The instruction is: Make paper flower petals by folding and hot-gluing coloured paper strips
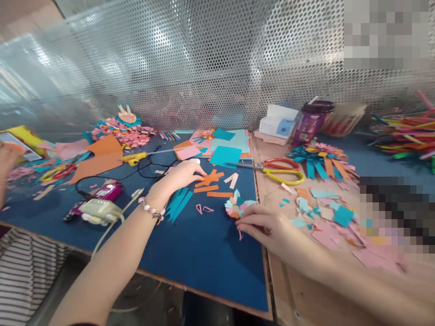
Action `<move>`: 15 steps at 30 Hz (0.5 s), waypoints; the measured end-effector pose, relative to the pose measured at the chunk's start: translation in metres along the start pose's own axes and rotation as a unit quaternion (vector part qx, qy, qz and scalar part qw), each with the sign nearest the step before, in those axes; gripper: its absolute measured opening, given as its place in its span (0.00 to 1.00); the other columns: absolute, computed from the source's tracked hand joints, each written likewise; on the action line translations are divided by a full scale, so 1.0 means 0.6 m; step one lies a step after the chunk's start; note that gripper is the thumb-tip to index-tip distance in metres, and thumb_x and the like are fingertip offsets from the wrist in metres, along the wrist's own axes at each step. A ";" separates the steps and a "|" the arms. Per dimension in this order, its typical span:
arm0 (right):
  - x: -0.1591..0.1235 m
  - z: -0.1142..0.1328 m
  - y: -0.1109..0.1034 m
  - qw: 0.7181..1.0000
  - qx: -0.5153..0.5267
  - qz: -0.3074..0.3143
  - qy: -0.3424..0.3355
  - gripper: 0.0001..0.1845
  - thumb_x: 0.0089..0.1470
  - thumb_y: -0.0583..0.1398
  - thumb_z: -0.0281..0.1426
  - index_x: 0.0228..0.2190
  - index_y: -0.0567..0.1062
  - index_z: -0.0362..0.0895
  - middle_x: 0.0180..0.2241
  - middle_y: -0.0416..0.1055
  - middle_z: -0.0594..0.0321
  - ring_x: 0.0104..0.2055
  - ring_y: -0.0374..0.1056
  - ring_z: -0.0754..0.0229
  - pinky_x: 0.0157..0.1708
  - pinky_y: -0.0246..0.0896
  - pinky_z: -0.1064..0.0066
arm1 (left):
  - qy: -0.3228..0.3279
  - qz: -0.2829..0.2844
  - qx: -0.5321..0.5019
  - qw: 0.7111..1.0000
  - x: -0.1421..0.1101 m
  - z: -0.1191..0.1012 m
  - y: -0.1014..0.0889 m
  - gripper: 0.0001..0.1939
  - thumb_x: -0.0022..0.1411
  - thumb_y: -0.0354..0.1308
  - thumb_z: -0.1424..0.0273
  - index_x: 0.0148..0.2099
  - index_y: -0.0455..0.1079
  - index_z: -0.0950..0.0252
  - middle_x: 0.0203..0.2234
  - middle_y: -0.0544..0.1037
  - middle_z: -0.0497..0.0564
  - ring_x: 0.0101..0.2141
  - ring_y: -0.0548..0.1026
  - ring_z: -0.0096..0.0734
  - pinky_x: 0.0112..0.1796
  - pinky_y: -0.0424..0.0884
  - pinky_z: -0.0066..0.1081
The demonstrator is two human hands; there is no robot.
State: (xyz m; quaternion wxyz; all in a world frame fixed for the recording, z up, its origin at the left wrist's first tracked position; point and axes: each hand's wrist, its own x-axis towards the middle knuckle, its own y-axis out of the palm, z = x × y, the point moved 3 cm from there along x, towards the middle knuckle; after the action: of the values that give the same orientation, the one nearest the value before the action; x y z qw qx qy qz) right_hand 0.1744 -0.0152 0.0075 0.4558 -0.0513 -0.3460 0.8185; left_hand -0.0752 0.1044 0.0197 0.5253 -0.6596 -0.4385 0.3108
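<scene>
My right hand (261, 226) pinches a small paper flower (234, 206) with pale blue, peach, orange and pink petals, holding it over the blue table top. A thin pink loop of paper hangs below its fingertips. My left hand (183, 174), with a beaded bracelet (151, 209) at the wrist, reaches down to a pile of orange paper strips (210, 179); its fingers are extended and the fingertips meet the pile's left edge. Teal paper strips (180, 203) lie beneath that wrist. Two folded pink paper loops (204, 208) and cream strips (232, 179) lie between the hands.
Scissors with red and yellow handles (283, 171) lie behind my right hand. Paper scraps (333, 217) spread at right. A pink glue gun (105, 192) and a power strip (100, 210) with cords sit at left. Another person's hand (7, 165) shows at far left. A perforated metal screen (204, 59) stands behind.
</scene>
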 end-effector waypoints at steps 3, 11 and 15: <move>0.001 -0.006 0.001 0.999 -0.031 -0.034 -0.023 0.12 0.59 0.54 0.33 0.32 0.78 0.46 0.37 0.72 0.57 0.36 0.70 0.58 0.37 0.68 0.65 | 0.025 0.004 0.020 0.999 0.002 -0.003 -0.001 0.12 0.59 0.57 0.67 0.43 0.77 0.60 0.40 0.80 0.51 0.41 0.75 0.36 0.45 0.66 0.30; -0.014 0.098 -0.033 0.975 -0.104 -0.070 -0.186 0.15 0.59 0.53 0.29 0.45 0.74 0.48 0.39 0.74 0.57 0.40 0.71 0.57 0.39 0.69 0.66 | 0.008 -0.039 0.067 0.997 0.001 -0.009 -0.001 0.13 0.58 0.53 0.67 0.39 0.78 0.62 0.36 0.80 0.52 0.37 0.75 0.34 0.39 0.66 0.27; -0.064 0.159 -0.022 0.958 -0.050 -0.014 -0.283 0.16 0.51 0.59 0.41 0.43 0.73 0.68 0.33 0.76 0.70 0.38 0.72 0.56 0.32 0.70 0.68 | -0.014 -0.077 0.067 0.995 -0.003 -0.014 -0.002 0.12 0.58 0.52 0.67 0.36 0.76 0.64 0.33 0.79 0.53 0.34 0.75 0.35 0.36 0.65 0.29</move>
State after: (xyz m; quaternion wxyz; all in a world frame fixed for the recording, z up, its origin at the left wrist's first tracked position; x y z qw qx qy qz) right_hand 0.1681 -0.0902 0.0789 0.3480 0.1645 -0.5020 0.7745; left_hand -0.0690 0.0992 0.0231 0.5843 -0.5834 -0.4732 0.3071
